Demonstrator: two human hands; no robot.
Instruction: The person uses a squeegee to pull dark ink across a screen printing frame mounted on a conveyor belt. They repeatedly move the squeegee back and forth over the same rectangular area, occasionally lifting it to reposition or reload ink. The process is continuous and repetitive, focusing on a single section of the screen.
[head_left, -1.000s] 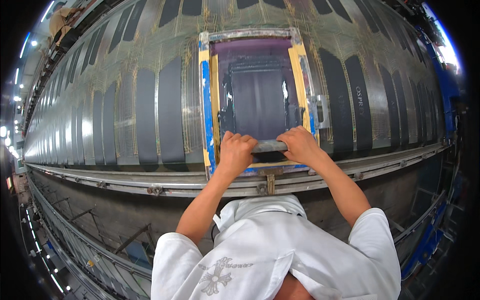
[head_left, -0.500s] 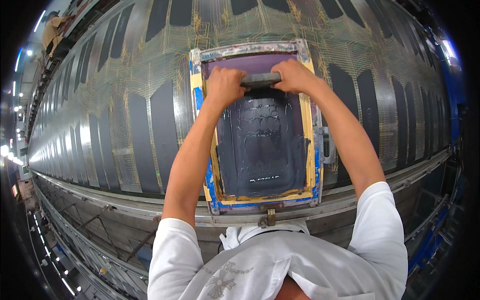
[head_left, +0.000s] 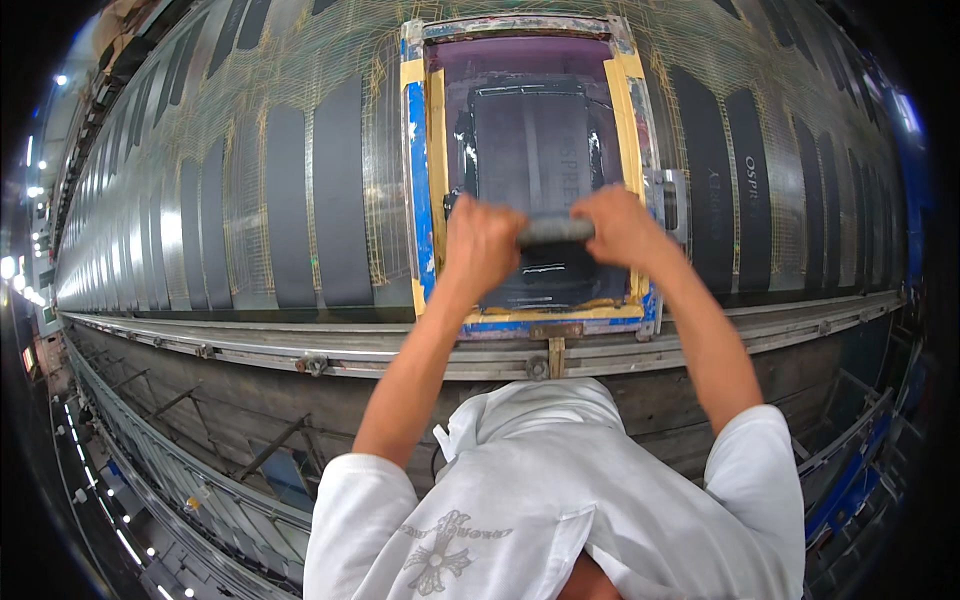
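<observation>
A screen-printing frame (head_left: 417, 190) with blue and yellow taped edges lies flat on the long table before me. Both hands grip a squeegee (head_left: 556, 229) across the near part of its mesh. My left hand (head_left: 484, 246) is closed round the left end of the grey handle. At the right end, my right hand (head_left: 618, 230) has its fingers wrapped round it too. Dark wet ink (head_left: 540, 288) lies between the squeegee and the frame's near edge. Beyond the squeegee the purplish mesh (head_left: 525, 130) carries a thin film, with glossy streaks along both sides. The squeegee's blade is mostly hidden.
Rows of dark cut fabric pieces (head_left: 343, 190) lie on the shiny table on both sides, some with pale lettering. A metal rail (head_left: 400, 362) with bolts runs along the near table edge. A metal handle (head_left: 672, 205) sticks out from the frame's right side.
Both hands have drawn the squeegee from the frame's far end toward me. Thick ink that covered the mesh is now a thin film behind it. The view has shifted, so the frame appears higher.
</observation>
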